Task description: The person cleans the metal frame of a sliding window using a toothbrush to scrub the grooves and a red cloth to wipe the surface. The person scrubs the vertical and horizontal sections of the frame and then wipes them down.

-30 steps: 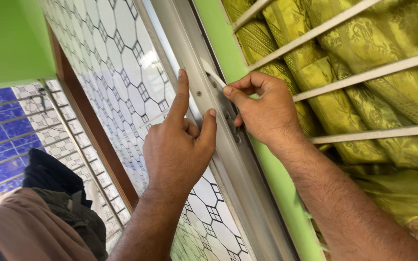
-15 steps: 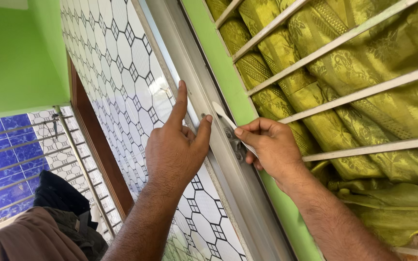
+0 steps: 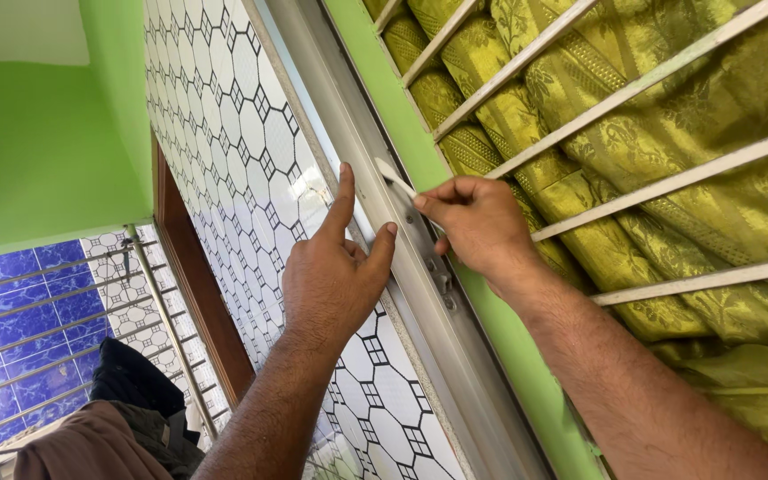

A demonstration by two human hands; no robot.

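Here the right hand (image 3: 477,227) is pinched on a small white tool (image 3: 395,175) lying along the grey window frame (image 3: 420,293), just beside the left hand (image 3: 331,280), whose spread fingers press the patterned glass (image 3: 224,116).

Open grey frame channel (image 3: 455,356) below the hands, white window bars (image 3: 668,178) just beside

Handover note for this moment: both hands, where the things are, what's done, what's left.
Left hand: flat on the patterned tiles, forefinger and thumb on the grey metal frame.
Right hand: pinches a small white flat tool, tip on the frame.
Beside: green wall strip, white window bars, gold curtain.
Done: tool set against the frame.
Left: cannot tell how far along the frame the work has got.
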